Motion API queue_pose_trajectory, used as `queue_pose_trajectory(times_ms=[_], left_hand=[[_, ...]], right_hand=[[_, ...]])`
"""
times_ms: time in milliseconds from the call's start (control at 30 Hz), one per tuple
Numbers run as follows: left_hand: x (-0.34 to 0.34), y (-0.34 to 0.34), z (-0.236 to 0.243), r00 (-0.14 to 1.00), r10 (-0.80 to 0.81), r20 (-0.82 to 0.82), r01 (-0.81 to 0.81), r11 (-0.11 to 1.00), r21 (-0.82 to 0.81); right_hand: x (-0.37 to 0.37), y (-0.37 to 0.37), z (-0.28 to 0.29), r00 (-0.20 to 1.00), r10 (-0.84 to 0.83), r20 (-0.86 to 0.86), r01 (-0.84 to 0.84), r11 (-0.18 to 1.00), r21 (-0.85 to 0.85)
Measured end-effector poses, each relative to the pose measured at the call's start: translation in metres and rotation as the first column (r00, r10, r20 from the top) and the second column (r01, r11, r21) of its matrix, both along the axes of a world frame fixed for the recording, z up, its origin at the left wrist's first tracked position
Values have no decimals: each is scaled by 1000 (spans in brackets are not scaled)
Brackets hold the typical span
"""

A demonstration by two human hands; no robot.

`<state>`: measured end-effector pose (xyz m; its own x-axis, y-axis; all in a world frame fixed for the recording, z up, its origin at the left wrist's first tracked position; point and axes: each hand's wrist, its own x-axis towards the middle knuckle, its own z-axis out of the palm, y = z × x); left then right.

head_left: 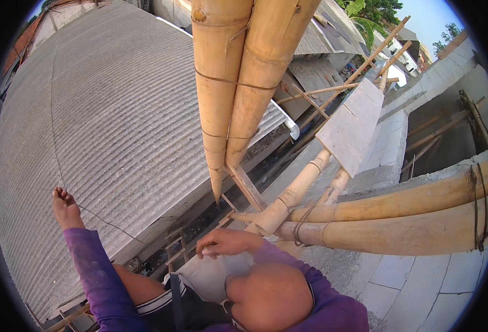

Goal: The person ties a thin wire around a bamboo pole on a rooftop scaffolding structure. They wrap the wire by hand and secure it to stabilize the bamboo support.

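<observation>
Spreading from eight to eleven o'clock, the grey corrugated roof [128, 105] outsizes everything, and its ridges could well snag anything thin dragged across them. A block wall [415, 285] fills four to five o'clock. Two upright bamboo poles [218, 105], bound side by side, come down from twelve nearly to the middle and would block a straight sweep from the left hand toward two o'clock. Lashed bamboo poles [399, 206] reach in from three to four o'clock; a pale flat board [352, 127] rests on others at two. At six o'clock the right hand [227, 242] lies beside a bare knee [271, 299], fingers loosely bent and apparently around nothing. Out at nine, before the roof, the left hand [67, 207] pinches the slimmest thing here, a thin dark line [111, 224], running up toward ten o'clock and seemingly down toward eight. Wire or cord, I cannot tell; it should be very light, bend readily and perhaps kink or slip, so a thumb-and-finger pinch where it leaves the hand looks the surest hold.
</observation>
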<state>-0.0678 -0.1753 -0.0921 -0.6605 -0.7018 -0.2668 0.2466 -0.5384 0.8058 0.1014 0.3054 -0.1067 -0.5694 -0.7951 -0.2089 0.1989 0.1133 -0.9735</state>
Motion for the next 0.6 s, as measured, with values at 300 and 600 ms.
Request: queue_pose_trajectory(times_ms=[300, 600], left_hand=[[-1, -37, -28, 991, 24, 131, -13, 996, -83], [-5, -25, -16, 967, 204, 155, -187, 976, -113]], right_hand=[[-1, 9, 16, 904, -315, 291, 343, 938, -49], [0, -4, 7, 848, -526, 65, 522, 850, 78]])
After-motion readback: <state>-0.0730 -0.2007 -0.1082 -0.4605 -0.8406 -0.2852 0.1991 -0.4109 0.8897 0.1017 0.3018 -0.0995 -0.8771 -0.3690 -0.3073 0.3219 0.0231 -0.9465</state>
